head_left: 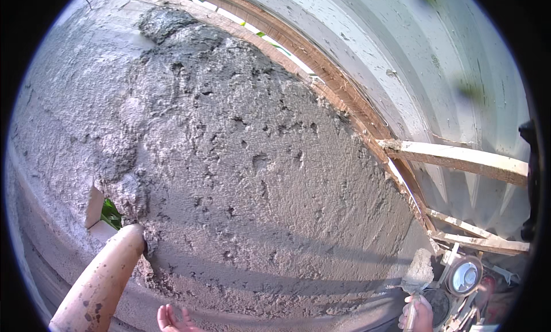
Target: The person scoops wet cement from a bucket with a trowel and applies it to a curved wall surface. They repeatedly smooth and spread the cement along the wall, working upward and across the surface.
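Trowel (417,274) loaded with wet mortar, held up before a freshly plastered wall (247,159).

Two hands show at the lower edge: the right hand (417,316) is wrapped shut around the one trowel's handle, the blade standing above the fist with a grey lump of mortar on it, close to the wall's lower right edge; the left hand (172,319) lies open, fingers spread, holding nothing, just below the wall. Mortar covers most of the wall in a thick, rough, pitted grey coat, darker and wetter at top. One tan pipe (100,283), smooth and round, runs from the lower left into the wall by a small gap. Three rough wooden battens (459,158) cross the pale ribbed sheeting (436,62) at right. One round shiny lid-like thing (465,276) lies beside the trowel.
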A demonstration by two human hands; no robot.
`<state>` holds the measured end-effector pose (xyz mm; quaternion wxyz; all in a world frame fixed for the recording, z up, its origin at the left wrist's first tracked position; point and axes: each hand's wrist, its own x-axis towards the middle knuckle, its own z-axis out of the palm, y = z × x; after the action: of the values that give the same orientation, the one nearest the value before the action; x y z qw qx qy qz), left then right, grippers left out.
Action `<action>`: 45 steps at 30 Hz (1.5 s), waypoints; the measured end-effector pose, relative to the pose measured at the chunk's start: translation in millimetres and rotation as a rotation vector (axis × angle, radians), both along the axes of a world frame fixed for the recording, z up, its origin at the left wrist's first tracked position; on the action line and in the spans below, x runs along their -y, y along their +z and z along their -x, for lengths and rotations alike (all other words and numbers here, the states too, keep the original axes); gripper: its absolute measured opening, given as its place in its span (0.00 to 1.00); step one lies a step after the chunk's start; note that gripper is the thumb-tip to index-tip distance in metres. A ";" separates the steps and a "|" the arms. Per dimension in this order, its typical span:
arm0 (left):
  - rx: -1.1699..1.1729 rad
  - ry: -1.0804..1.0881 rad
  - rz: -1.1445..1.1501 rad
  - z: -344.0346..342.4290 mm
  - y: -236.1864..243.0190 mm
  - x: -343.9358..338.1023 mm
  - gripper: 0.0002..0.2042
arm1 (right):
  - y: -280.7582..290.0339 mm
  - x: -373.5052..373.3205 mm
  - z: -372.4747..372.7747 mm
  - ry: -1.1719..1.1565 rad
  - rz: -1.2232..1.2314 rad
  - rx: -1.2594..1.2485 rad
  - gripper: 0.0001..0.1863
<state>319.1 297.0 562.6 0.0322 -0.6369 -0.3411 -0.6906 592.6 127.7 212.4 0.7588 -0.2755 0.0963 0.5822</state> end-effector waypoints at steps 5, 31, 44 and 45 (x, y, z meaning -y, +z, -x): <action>0.187 -0.551 -0.483 -38.0 146.8 52.1 0.36 | 142.7 -41.7 -51.3 -0.220 -0.464 0.062 0.18; -0.547 -0.655 -0.316 -12.5 201.3 47.2 0.28 | 458.6 -205.2 -40.0 -0.112 -0.452 2.043 0.14; -0.477 -0.548 -0.362 -37.7 194.3 65.4 0.31 | -40.3 58.9 -10.7 1.187 0.367 1.541 0.29; -0.455 -0.549 -0.356 -43.4 188.8 70.1 0.32 | -59.0 73.2 -22.1 1.172 0.459 1.552 0.28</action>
<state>362.5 226.9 751.5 0.0310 -0.8256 -0.0176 -0.5632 614.7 54.5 153.4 0.1331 -0.7234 -0.4670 0.4908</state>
